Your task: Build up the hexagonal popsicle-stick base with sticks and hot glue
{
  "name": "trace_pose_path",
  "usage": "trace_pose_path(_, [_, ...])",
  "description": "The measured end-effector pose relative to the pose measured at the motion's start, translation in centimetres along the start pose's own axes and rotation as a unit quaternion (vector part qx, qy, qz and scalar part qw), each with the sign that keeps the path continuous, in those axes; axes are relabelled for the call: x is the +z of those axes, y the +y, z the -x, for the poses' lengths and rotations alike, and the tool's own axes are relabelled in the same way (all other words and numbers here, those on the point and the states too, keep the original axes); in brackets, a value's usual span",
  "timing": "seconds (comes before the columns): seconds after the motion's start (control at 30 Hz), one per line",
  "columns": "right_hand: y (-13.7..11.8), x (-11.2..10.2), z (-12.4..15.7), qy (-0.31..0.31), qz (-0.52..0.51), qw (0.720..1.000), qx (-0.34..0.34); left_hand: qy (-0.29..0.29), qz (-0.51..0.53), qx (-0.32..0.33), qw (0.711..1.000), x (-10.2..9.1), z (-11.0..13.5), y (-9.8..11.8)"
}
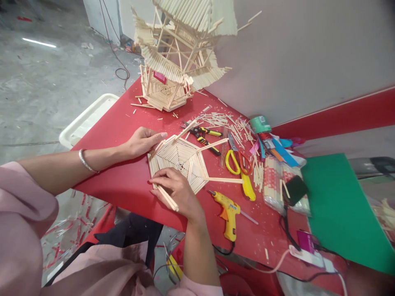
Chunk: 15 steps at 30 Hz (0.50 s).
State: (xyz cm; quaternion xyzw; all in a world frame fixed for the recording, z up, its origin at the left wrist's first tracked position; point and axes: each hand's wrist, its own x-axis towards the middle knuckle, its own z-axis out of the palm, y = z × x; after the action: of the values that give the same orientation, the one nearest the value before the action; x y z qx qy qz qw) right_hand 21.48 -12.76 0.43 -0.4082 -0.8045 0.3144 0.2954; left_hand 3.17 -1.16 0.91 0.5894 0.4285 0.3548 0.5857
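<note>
A flat polygonal panel of wooden sticks point(182, 152), laid in rings like a web, rests on the red table. Paired sticks stick out from several of its corners. My left hand point(145, 142) grips the panel's far left edge, thumb stretched along the top and the other fingers partly hidden. At the near left corner, my right hand point(179, 191) is closed round a joined pair of wooden sticks point(166, 197) that points toward me. Right of that hand lies a yellow glue gun point(228, 213), its nozzle toward the panel.
Behind stands a tiered stick pagoda point(182, 53). Pliers point(208, 139), scissors point(236, 156), a yellow utility knife point(247, 187) and loose sticks point(219, 119) lie beyond the panel. Bagged sticks point(273, 185), a green board point(342, 213) and a power strip point(311, 259) are at right.
</note>
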Motion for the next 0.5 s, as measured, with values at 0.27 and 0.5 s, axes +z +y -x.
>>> trace_pose_path(0.27, [-0.02, 0.06, -0.03, 0.005, -0.005, 1.0, -0.003, -0.003, -0.006, 0.0, 1.0, -0.03, 0.06, -0.02])
trace_pose_path(0.5, [-0.13, -0.02, -0.05, 0.006, -0.007, 1.0, -0.002, -0.009, -0.005, -0.004, 1.0, -0.01, 0.09, 0.23])
